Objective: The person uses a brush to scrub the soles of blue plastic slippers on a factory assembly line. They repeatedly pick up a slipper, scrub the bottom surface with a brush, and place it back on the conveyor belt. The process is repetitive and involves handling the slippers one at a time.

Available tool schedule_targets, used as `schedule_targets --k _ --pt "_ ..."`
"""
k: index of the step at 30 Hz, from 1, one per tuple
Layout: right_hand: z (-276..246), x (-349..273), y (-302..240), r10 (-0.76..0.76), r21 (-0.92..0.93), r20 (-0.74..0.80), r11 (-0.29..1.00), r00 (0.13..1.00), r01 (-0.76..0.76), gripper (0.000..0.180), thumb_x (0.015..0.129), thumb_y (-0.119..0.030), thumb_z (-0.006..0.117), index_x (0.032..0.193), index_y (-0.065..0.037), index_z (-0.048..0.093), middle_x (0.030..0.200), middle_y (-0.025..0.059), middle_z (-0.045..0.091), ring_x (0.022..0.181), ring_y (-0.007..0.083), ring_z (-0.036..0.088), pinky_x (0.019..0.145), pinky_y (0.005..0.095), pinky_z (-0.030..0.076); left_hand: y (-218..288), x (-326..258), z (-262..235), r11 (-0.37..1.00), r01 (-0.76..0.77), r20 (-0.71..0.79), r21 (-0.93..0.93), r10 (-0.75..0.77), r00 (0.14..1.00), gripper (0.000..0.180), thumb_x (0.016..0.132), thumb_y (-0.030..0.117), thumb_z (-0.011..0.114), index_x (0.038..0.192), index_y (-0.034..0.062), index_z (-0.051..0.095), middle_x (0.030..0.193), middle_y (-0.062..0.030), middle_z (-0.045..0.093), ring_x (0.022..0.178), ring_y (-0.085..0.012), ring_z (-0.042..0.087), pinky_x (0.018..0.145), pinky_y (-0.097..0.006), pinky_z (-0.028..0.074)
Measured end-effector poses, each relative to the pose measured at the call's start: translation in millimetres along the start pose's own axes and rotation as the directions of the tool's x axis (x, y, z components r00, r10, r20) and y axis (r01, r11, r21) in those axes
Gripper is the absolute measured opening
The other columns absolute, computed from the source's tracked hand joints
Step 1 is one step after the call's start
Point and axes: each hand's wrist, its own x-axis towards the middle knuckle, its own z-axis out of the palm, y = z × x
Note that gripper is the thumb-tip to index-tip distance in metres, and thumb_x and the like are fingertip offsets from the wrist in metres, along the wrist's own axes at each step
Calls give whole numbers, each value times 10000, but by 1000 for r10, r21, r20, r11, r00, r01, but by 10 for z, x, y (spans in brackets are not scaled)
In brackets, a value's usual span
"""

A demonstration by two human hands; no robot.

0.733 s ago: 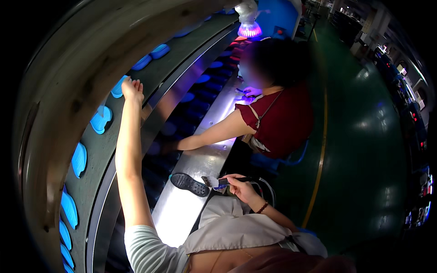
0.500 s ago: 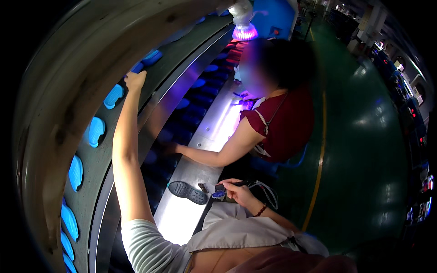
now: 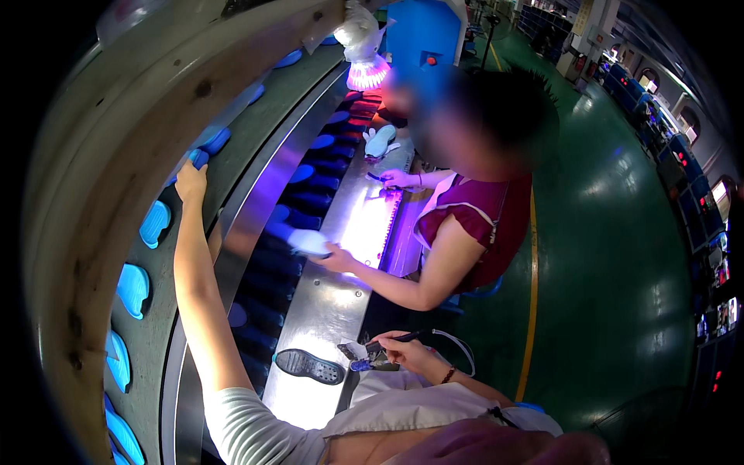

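Left hand (image 3: 190,182) is stretched up w/ the arm fully extended, fingers curled around a bright blue foam shoe sole (image 3: 198,158) on the upper grey conveyor belt (image 3: 167,310), gripping its edge. More blue soles sit in a row along that belt, e.g. one just below the hand (image 3: 154,223) & another lower down (image 3: 133,289).

Right hand (image 3: 403,353) is low, near the person's lap, fingers pinched on a thin dark pen-like tool (image 3: 399,338) w/ a white cord trailing off it. Just beside it, at the edge of the shiny metal surface (image 3: 318,318), a small cluttered bit of blue-and-dark stuff (image 3: 364,362), too small to make out.

A dark rubber outsole w/ studded tread (image 3: 310,366) lies flat on the surface, near the right hand but not touching.

Across the surface a co-worker in a dark red top (image 3: 480,232) leans in, one hand (image 3: 333,260) on a pale sole (image 3: 310,242) by the violet-lit strip (image 3: 372,225). Pink-violet lamp (image 3: 366,74) glows at the far end.
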Motion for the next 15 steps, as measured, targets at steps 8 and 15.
schedule_targets --k 8,15 --pt "27 43 32 35 -1 31 999 999 -35 204 818 -139 553 952 14 576 650 24 521 512 65 449 482 187 362 305 -58 -312 988 -19 197 -156 50 979 364 707 385 632 841 65 520 843 -176 600 861 -348 559 728 -393 428" --pt "124 162 165 42 -6 168 999 985 -41 192 814 -145 562 944 -7 593 603 14 533 508 63 471 455 188 350 531 -940 -972 968 -247 142 -32 249 958 362 758 367 567 834 18 505 868 -233 578 894 -369 533 732 -419 416"
